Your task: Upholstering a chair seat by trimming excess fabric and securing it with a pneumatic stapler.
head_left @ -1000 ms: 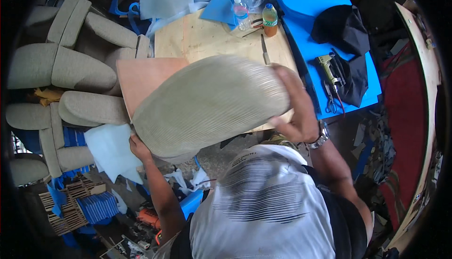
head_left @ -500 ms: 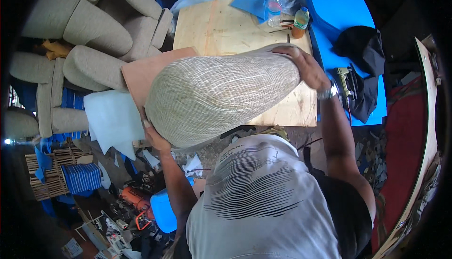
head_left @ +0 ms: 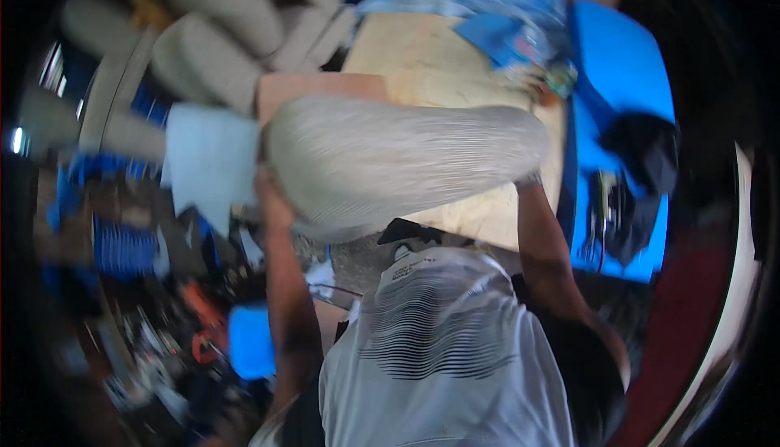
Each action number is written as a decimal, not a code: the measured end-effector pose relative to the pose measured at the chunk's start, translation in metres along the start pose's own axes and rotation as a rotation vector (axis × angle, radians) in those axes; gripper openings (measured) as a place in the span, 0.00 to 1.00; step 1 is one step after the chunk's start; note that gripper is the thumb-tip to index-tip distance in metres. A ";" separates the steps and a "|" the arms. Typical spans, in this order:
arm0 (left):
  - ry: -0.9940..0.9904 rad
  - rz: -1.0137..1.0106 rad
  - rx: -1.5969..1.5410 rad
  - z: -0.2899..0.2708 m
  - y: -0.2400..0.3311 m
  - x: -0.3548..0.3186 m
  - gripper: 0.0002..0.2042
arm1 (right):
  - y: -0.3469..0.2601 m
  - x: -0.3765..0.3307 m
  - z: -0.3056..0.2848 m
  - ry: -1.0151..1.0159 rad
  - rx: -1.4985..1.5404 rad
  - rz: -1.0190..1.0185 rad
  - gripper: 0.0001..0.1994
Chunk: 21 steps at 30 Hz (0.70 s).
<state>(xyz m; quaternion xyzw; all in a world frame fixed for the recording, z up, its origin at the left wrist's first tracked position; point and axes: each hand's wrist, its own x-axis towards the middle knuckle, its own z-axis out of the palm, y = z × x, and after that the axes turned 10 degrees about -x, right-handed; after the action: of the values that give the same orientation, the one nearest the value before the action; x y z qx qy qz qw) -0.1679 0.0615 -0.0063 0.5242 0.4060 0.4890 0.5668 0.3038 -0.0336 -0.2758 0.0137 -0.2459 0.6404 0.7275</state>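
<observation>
A large beige cushion [head_left: 398, 150], rounded and covered in woven fabric, is held up in front of me, its long side running left to right. It is broader at the left end and narrower at the right. My left hand [head_left: 266, 183] grips the broad end, its fingers mostly hidden behind the fabric. At the narrow end my right hand [head_left: 528, 180] holds on from below, with only the wrist side showing. Motion smears the whole picture. Behind the cushion lies a pale wooden tabletop [head_left: 422, 53].
Beige sofas [head_left: 219, 57] stand at the far left, near a white foam sheet [head_left: 210, 158]. A brown board [head_left: 325, 85] lies on the table's left part. Blue sheeting [head_left: 621, 61] with a black cloth [head_left: 642, 154] is at the right. Tools and scraps clutter the lower-left floor.
The cushion has turned more level, its right end coming lower. My right hand has gone from on top of that end to beneath it. The surroundings have shifted in view.
</observation>
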 end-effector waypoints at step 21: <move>0.016 -0.009 -0.887 -0.022 -0.100 -0.030 0.28 | -0.052 -0.157 0.181 0.674 -0.911 -0.056 0.22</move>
<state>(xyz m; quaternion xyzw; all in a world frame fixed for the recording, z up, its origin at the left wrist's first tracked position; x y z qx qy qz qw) -0.1822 0.0389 -0.1102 0.2249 0.1636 0.6174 0.7359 0.2818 -0.2486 -0.1597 -0.5002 -0.2512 0.4188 0.7150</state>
